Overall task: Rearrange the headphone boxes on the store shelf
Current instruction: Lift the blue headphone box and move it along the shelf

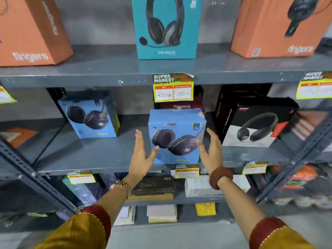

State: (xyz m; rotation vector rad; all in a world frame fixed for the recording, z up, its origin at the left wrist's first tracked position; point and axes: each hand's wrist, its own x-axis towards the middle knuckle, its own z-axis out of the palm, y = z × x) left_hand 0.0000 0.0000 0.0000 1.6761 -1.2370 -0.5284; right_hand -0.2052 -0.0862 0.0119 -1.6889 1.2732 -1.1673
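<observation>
My left hand (142, 155) and right hand (211, 151) are open, palms facing each other, flanking the light blue headphone box (177, 135) at the front of the middle shelf (86, 155). Left thumb touches its lower front; right fingers lie at its right edge. Second blue box (91, 115) stands further left and back. Black box (255, 123) stands to the right. Upper shelf: teal box (166, 27) between two orange boxes (30, 29). Price tag (173, 88) hangs above.

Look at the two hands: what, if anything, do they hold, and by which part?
Nothing is clearly gripped. Both open hands, left hand and right hand, flank the sides of the middle blue box; contact cannot be told.
</observation>
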